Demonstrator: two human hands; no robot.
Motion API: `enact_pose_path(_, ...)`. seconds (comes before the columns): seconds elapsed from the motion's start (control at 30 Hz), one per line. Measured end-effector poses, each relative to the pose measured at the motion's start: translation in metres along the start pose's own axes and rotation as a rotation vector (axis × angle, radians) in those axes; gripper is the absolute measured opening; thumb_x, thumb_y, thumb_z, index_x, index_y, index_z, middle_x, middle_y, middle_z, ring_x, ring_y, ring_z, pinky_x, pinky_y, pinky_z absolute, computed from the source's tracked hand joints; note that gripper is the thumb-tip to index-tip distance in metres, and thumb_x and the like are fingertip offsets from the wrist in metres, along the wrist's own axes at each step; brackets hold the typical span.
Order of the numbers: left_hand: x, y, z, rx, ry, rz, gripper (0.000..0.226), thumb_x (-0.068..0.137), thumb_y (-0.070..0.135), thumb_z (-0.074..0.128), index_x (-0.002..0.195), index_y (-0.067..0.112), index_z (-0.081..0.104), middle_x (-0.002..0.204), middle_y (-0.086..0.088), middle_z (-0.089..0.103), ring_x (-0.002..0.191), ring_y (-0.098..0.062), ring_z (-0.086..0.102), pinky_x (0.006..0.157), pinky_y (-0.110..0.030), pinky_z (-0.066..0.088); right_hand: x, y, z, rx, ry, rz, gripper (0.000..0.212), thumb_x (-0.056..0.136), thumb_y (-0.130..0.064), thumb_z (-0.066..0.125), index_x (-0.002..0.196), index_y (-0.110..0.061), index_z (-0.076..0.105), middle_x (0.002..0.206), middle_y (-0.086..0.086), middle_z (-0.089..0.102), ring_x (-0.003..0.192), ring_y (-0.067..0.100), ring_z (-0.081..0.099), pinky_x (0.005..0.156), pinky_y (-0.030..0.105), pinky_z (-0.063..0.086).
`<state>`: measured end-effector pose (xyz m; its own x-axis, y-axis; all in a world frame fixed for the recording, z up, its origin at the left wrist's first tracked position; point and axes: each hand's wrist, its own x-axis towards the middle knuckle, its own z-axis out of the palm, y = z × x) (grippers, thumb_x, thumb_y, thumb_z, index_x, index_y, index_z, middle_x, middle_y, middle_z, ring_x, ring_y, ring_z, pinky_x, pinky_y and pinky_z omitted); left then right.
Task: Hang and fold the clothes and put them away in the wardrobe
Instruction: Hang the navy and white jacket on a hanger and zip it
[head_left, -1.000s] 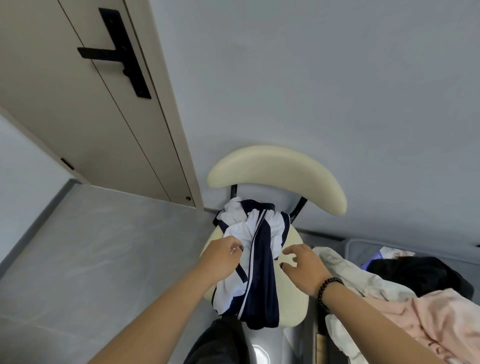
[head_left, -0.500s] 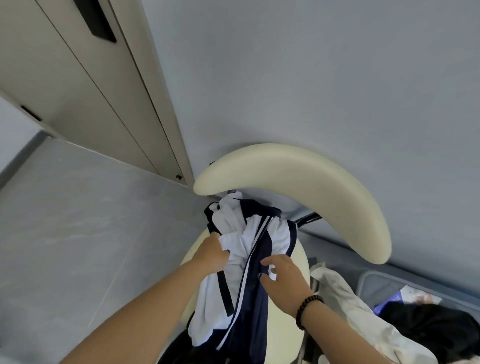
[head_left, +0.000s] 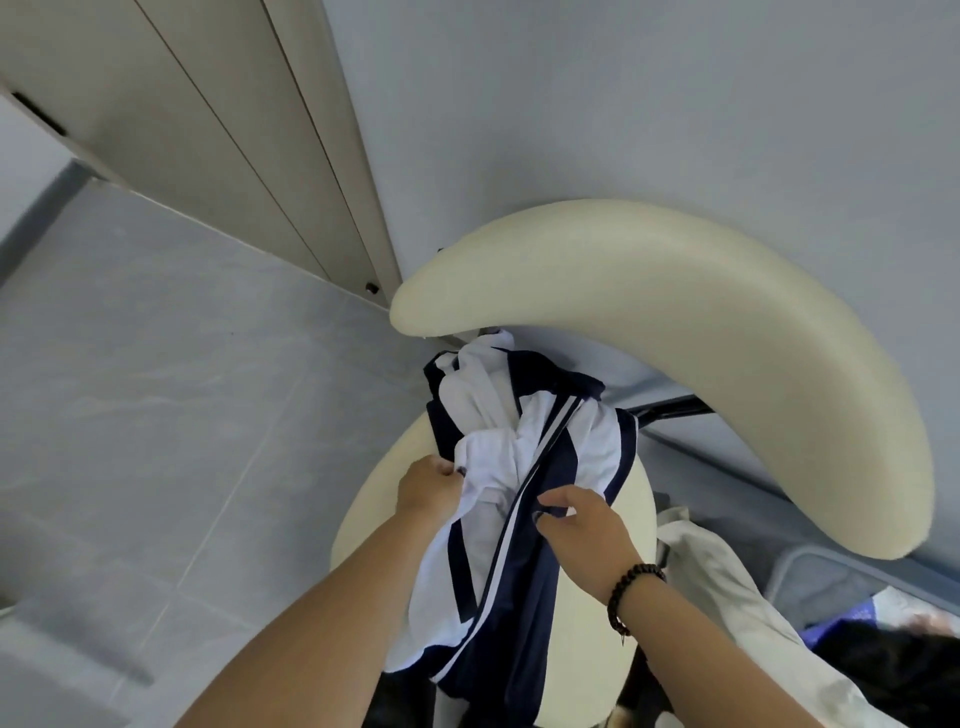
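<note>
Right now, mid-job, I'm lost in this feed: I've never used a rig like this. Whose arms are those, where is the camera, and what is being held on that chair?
There is no machine here. The arms belong to a person, and the single wide-angle camera sits on their head, looking forward and down, so straight lines bend.

The cream chair stands against a grey wall; its curved backrest arches above the seat. On the seat lies a bunched navy and white garment, hanging partly over the front edge.

The left hand grips the white cloth at the garment's side. The right hand, with a dark bead bracelet at the wrist, holds the navy striped part.

To the right a pale garment drapes beside a basket of more clothes. A beige door is at upper left.
</note>
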<state>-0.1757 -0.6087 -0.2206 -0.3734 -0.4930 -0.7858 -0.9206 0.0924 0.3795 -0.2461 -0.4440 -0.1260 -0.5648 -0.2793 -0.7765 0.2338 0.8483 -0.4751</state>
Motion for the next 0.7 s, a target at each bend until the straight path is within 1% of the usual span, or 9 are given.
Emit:
enact_pose_path(0.1,-0.032,0.007,-0.008,-0.227,0.002,0.100,0.010,0.093,0.025,0.060,0.088,0.017,0.064,0.076,0.010,0.060,0.077,-0.013,0.057,0.063,-0.019,0.040,-0.005,-0.004,-0.005,0.047,0.014,0.011,0.011,0.094,-0.025,0.053,0.103,-0.027,0.058,0.095,-0.019,0.054,0.077,0.001,0.056,0.058,0.012,0.042)
enact_pose_path(0.17,-0.063,0.009,-0.018,-0.346,-0.004,0.181,0.009,0.093,0.024,0.061,0.089,0.019,0.067,0.077,0.013,0.064,0.072,-0.004,0.058,0.060,-0.009,0.040,-0.011,-0.015,-0.010,0.118,0.003,0.041,0.010,0.095,-0.028,0.050,0.101,-0.024,0.058,0.091,-0.009,0.060,0.079,0.010,0.059,0.067,0.023,0.051)
enact_pose_path(0.27,-0.112,0.013,-0.037,-0.484,-0.066,0.296,0.015,0.095,0.020,0.059,0.082,0.022,0.065,0.069,0.020,0.065,0.062,0.008,0.055,0.059,-0.003,0.039,-0.020,-0.036,-0.018,0.198,0.006,0.088,0.025,0.097,-0.033,0.046,0.104,-0.011,0.056,0.086,0.001,0.055,0.080,0.025,0.061,0.082,0.041,0.054)
enact_pose_path(0.37,-0.152,0.019,-0.052,-0.545,-0.085,0.378,0.021,0.098,0.019,0.054,0.077,0.018,0.055,0.061,0.018,0.054,0.057,0.005,0.044,0.056,-0.005,0.034,-0.032,-0.058,-0.029,0.398,0.014,0.176,0.035,0.098,-0.043,0.042,0.100,-0.010,0.053,0.090,0.003,0.056,0.078,0.022,0.061,0.066,0.032,0.052)
enact_pose_path(0.43,-0.179,0.026,-0.060,-0.592,-0.146,0.455,0.021,0.099,0.019,0.053,0.078,0.018,0.053,0.066,0.015,0.051,0.063,-0.001,0.042,0.061,-0.008,0.034,-0.044,-0.067,-0.037,0.568,-0.023,0.267,0.039,0.095,-0.052,0.044,0.104,-0.015,0.052,0.105,0.005,0.060,0.091,0.027,0.064,0.071,0.035,0.055)
enact_pose_path(0.53,-0.223,0.036,-0.070,-0.567,-0.249,0.621,0.022,0.095,0.031,0.054,0.073,0.030,0.051,0.071,0.009,0.046,0.070,-0.012,0.037,0.068,-0.020,0.032,-0.067,-0.073,-0.048,0.687,-0.109,0.292,0.051,0.086,-0.059,0.056,0.111,-0.014,0.053,0.110,0.010,0.060,0.091,0.030,0.064,0.071,0.041,0.057)
enact_pose_path(0.63,-0.260,0.042,-0.077,-0.481,-0.278,0.739,0.019,0.087,0.045,0.054,0.073,0.035,0.048,0.077,-0.005,0.039,0.072,-0.018,0.032,0.069,-0.030,0.030,-0.085,-0.080,-0.058,0.706,-0.219,0.244,0.054,0.079,-0.051,0.070,0.114,-0.011,0.059,0.110,0.012,0.064,0.096,0.031,0.064,0.079,0.042,0.056)
enact_pose_path(0.67,-0.276,0.041,-0.081,-0.460,-0.268,0.770,0.019,0.086,0.047,0.053,0.073,0.035,0.047,0.077,-0.005,0.038,0.072,-0.019,0.031,0.069,-0.031,0.029,-0.096,-0.083,-0.062,0.685,-0.249,0.209,0.048,0.079,-0.043,0.074,0.111,-0.009,0.061,0.107,0.014,0.066,0.096,0.031,0.065,0.083,0.041,0.056)
enact_pose_path(0.7,-0.291,0.041,-0.083,-0.445,-0.261,0.795,0.019,0.086,0.048,0.053,0.074,0.036,0.047,0.076,-0.003,0.038,0.072,-0.019,0.031,0.069,-0.031,0.030,-0.109,-0.087,-0.066,0.634,-0.262,0.174,0.036,0.080,-0.031,0.075,0.103,-0.006,0.063,0.097,0.015,0.068,0.087,0.029,0.066,0.078,0.038,0.057)
